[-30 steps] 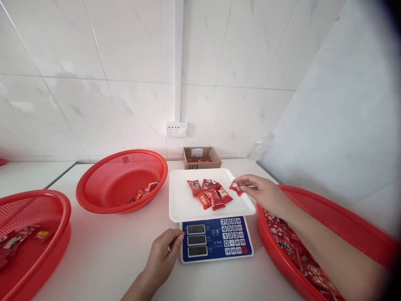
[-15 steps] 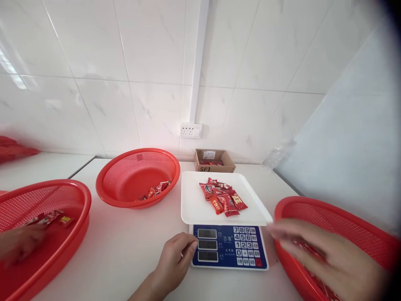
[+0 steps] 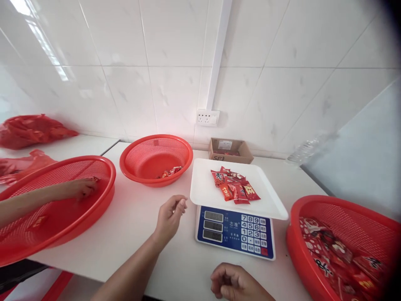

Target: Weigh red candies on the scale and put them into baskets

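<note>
While the right hand (image 3: 237,283) is half-curled, red packets (image 3: 238,193) lie beyond it.

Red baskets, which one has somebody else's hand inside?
The left basket, at the picture's left edge: a co-worker's hand is in it. Neither the middle basket nor the right basket has a hand inside.

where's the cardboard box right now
In the head view, the cardboard box sits just right of centre on the table, behind the white tray and below and to the right of the wall socket.
</note>
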`<state>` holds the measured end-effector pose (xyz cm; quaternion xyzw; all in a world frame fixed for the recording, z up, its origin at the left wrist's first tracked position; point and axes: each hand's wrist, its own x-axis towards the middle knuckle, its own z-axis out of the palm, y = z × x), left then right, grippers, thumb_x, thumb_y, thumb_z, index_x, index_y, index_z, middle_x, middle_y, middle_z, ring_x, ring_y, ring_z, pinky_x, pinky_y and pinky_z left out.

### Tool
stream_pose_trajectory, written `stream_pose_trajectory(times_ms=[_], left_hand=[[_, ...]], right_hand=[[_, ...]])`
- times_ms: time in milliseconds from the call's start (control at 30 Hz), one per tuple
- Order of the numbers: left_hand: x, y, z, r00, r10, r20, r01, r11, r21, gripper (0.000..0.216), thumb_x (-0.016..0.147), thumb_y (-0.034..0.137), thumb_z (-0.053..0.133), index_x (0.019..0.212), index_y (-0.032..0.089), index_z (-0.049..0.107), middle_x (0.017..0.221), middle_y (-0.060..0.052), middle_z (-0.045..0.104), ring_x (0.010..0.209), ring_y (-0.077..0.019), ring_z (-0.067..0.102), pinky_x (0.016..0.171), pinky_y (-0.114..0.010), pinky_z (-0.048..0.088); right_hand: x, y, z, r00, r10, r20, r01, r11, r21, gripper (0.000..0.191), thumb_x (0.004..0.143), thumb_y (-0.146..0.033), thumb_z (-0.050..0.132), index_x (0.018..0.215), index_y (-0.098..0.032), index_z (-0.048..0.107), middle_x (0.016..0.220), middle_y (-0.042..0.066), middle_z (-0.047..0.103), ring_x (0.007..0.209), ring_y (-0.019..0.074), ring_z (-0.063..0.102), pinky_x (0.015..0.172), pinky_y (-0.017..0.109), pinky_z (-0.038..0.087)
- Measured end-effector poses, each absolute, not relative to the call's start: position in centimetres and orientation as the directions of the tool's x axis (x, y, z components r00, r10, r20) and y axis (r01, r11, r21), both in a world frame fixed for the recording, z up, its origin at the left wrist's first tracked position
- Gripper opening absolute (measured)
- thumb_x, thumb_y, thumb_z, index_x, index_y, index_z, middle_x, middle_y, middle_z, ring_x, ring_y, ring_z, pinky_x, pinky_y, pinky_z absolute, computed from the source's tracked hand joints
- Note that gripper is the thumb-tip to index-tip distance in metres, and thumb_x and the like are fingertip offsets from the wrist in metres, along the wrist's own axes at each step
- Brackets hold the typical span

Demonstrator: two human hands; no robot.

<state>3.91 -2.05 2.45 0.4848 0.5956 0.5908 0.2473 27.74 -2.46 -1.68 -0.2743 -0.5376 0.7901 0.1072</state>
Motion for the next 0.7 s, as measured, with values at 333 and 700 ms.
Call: stream_pose_trajectory(times_ms=[333,700], left_hand=[[0.8,-2.0,3.6,-0.473,0.752,0.460,0.626,-0.080,0.776,0.023,0.085,0.035,0.050,0.096,0.019,0.060,0.087,-0.005,0.064,0.083,-0.0186,0.060,0.074,-0.033,0.049],[-3.7,0.4,4.4,-0.215,0.761,0.612,0.965,0.069,0.253,0.033,0.089,0.033,0.045,0.118,0.020,0.052,0.122,-0.011,0.055,0.124,-0.0293,0.039,0.104,-0.051,0.025]], right_hand=[[28.4,-2.0,-2.2,-0.831,0.483,-0.277,0.065,-0.409,-0.910,0.037,0.069,-0.050,0.066,0.088,-0.019,0.061,0.080,0.004,0.065,0.077,0.0172,0.058,0.077,0.034,0.042],[28.5,-1.9,-2.4,-0.864,0.445,-0.234,0.073,-0.349,-0.934,0.038,0.072,-0.050,0.063,0.093,-0.020,0.058,0.082,0.004,0.064,0.077,0.0160,0.057,0.076,0.033,0.041]])
